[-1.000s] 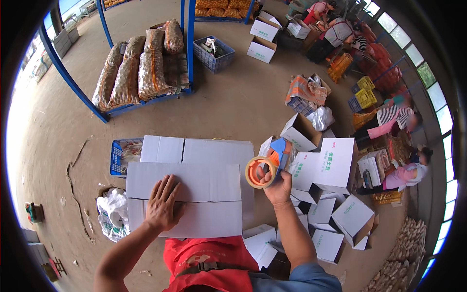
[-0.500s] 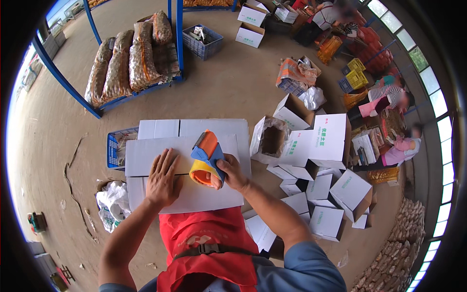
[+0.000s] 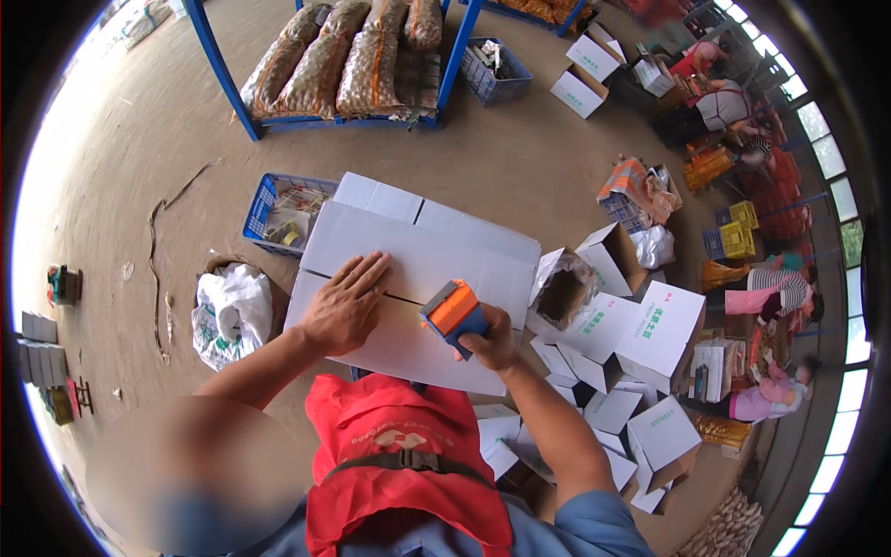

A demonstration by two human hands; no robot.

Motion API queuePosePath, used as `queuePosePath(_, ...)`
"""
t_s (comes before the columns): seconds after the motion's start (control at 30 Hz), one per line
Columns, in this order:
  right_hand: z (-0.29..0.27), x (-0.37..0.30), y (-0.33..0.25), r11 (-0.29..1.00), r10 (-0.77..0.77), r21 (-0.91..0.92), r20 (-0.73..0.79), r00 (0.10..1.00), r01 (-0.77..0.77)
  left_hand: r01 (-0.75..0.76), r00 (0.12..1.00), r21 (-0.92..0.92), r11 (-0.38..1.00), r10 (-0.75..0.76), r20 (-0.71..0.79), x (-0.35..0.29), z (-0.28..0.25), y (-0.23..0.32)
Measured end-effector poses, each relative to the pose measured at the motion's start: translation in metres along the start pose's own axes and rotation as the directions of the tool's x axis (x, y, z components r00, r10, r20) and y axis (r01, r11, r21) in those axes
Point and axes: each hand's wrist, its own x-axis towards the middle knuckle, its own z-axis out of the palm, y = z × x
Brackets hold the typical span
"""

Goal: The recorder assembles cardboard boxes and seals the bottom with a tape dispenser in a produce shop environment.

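Note:
A white cardboard box [image 3: 436, 243] with its flaps folded flat lies in front of me, a dark seam running across its top. My left hand [image 3: 345, 308] rests flat on it, fingers stretched out over the seam. My right hand [image 3: 492, 342] is wrapped round the handle of an orange and blue tape dispenser [image 3: 452, 308]. The dispenser is over the seam, right of my left hand; whether it touches the cardboard I cannot tell. Its tape roll is hidden from this angle.
A blue crate [image 3: 269, 243] and a white plastic sack [image 3: 227, 311] stand left of the box. Several open white cartons [image 3: 659, 334] crowd the right. Filled mesh sacks [image 3: 320, 70] lie on a blue rack [image 3: 218, 70] ahead. People [image 3: 770, 297] work at far right.
The view has turned, so the box now sits slanted. My right hand has tilted the tape dispenser and brought it nearer me along the seam. My left hand stays flat on the box.

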Motion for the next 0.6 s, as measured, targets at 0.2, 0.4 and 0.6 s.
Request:
queuePosePath(0.2,0.0,0.004,-0.006,0.994,-0.061,-0.094,-0.053,0.997,0.056,0.05,0.995,0.08,0.996,-0.042,-0.094,-0.025,-0.008,-0.016)
queuePosePath(0.4,0.003,0.034,-0.02,0.997,0.01,-0.079,0.014,1.0,-0.008,0.099,0.994,0.086,0.991,-0.095,-0.047,-0.023,-0.004,-0.025)
queuePosePath(0.6,0.033,0.069,-0.026,0.992,0.09,-0.094,0.086,0.992,-0.082,0.095,0.994,0.062,0.994,-0.091,-0.063,-0.028,-0.006,-0.021)
